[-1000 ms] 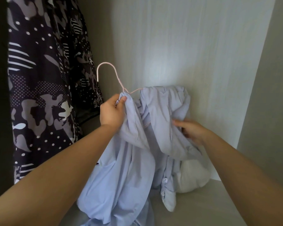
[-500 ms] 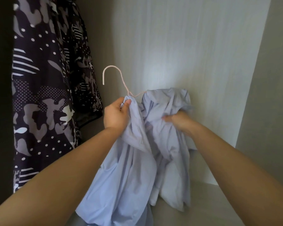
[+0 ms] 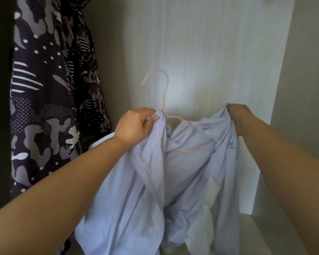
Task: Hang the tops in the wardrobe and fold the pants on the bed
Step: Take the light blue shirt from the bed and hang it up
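Note:
A light blue shirt [image 3: 184,173] hangs bunched in front of me inside the wardrobe, partly over a thin pink hanger [image 3: 164,92]. The hanger's hook points up and left, free of any rail. My left hand [image 3: 134,124] pinches the shirt's collar area together with the hanger's neck. Further right, my right hand [image 3: 238,115] grips the shirt's other shoulder and holds it out to the right. The hanger's lower bar shows faintly through the cloth.
A dark camouflage-patterned top [image 3: 50,92] hangs at the left of the wardrobe. The pale back wall [image 3: 201,52] and right side wall [image 3: 302,70] close in the space. The wardrobe floor [image 3: 261,234] lies below the shirt.
My right hand has moved up and to the right, spreading the shirt's shoulder over the hanger. The hanger has tilted more upright and my left hand has risen slightly.

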A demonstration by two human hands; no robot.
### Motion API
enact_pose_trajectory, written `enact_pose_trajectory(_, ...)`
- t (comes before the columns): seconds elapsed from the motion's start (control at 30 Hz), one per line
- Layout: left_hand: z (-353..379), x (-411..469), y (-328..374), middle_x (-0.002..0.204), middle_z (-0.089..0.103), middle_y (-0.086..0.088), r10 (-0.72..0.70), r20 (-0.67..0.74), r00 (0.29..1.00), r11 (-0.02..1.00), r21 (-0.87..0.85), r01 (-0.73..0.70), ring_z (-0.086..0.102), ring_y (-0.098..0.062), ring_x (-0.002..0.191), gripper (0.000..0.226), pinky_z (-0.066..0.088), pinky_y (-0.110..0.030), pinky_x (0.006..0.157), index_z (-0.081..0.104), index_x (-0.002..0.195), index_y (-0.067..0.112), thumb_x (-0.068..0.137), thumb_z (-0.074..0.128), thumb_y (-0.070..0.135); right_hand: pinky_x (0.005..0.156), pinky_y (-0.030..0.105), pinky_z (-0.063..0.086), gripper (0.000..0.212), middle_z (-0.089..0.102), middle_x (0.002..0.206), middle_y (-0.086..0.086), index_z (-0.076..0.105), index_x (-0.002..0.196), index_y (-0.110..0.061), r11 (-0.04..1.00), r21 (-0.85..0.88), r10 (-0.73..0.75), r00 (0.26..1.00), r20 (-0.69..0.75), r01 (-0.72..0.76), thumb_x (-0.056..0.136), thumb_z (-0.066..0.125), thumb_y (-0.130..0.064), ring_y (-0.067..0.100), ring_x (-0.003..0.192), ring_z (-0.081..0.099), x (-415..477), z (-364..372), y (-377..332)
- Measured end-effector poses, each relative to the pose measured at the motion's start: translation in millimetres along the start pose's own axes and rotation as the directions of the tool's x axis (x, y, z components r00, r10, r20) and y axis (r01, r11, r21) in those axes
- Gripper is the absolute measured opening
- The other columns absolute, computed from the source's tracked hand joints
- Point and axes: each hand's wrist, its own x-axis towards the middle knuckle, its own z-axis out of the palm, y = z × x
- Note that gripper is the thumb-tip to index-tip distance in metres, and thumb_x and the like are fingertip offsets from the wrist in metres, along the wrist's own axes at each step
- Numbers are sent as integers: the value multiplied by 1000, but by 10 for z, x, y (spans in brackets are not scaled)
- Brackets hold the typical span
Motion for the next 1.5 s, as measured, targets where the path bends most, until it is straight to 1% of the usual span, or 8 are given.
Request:
enact_pose_trajectory(0.17, 216, -42, 125, 99, 63, -5, 84, 410, 908, 939, 272, -210, 60, -31, 92, 32, 31, -28, 63, 66, 104, 17, 97, 41, 37, 62, 24, 43, 18, 51, 75, 3, 55, 81, -14, 992, 120, -52, 990, 133, 36, 97, 46, -17, 16, 66, 48, -89, 33, -241)
enact_pose_trajectory(0.23, 218, -29, 154, 94, 64, -5, 33, 372, 928, 958, 251, -135, 60, -29, 90, 27, 31, -28, 63, 64, 95, 16, 97, 45, 34, 64, 26, 47, 10, 58, 83, 5, 58, 94, -11, 977, 200, -99, 986, 134, 71, 95, 51, -18, 20, 73, 54, -126, 22, -285)
enact_pose_trajectory(0.5, -9, 64, -155, 49, 47, 7, -311, 78, 947, 937, -144, 319, 43, -23, 57, 41, 36, -30, 58, 58, 65, 7, 78, 50, 46, 93, 31, 40, 43, 50, 134, 22, 48, 128, 7, 877, -478, -69, 997, -45, 39, 98, 46, -24, 33, 120, 50, -60, -313, 203)
enact_pose_trajectory(0.7, 149, -15, 36, 71, 61, -5, 45, 139, 989, 957, 277, -83, 59, -32, 67, 36, 30, -28, 55, 64, 77, 12, 89, 42, 38, 106, 33, 36, 76, 40, 145, 15, 35, 141, -2, 955, -296, -5, 996, 94, 33, 90, 47, -57, 30, 128, 44, -205, -117, 149)
enact_pose_trajectory(0.93, 263, 100, 290, 47, 32, 7, -165, 375, 912, 916, -285, 282, 28, -9, 51, 46, 25, -27, 54, 38, 51, 18, 92, 60, 22, 108, 34, 28, 75, 29, 150, 21, 23, 143, 8, 943, -330, 22, 1000, -17, -26, 98, 29, -52, 33, 135, 35, -193, 31, 47)
enact_pose_trajectory(1.2, 463, 5, 394, 77, 59, -4, -389, 413, 824, 921, 171, 349, 57, -25, 78, 35, 35, -26, 60, 56, 68, 17, 95, 47, 36, 94, 29, 43, 76, 48, 131, 6, 14, 149, -7, 997, 78, -21, 990, 142, 10, 94, 41, -53, 19, 109, 51, -382, 155, 52)
enact_pose_trajectory(1.33, 449, 46, 262, 105, 67, -17, -578, 189, 794, 807, -12, 591, 59, -34, 102, 28, 43, -31, 77, 69, 93, 11, 96, 49, 30, 88, 32, 48, 38, 64, 111, 7, 53, 126, -9, 995, 31, 57, 774, 631, -99, 96, 47, -30, 21, 95, 61, -509, 149, 137)
enact_pose_trajectory(1.5, 363, 49, -41, 88, 67, -13, -747, -38, 664, 612, -431, 664, 59, -23, 82, 21, 46, -29, 76, 68, 92, 14, 94, 53, 28, 86, 34, 47, 34, 65, 103, 7, 60, 111, -12, 842, -505, 311, 597, 739, 187, 85, 59, -33, 23, 93, 61, -515, 104, 298)
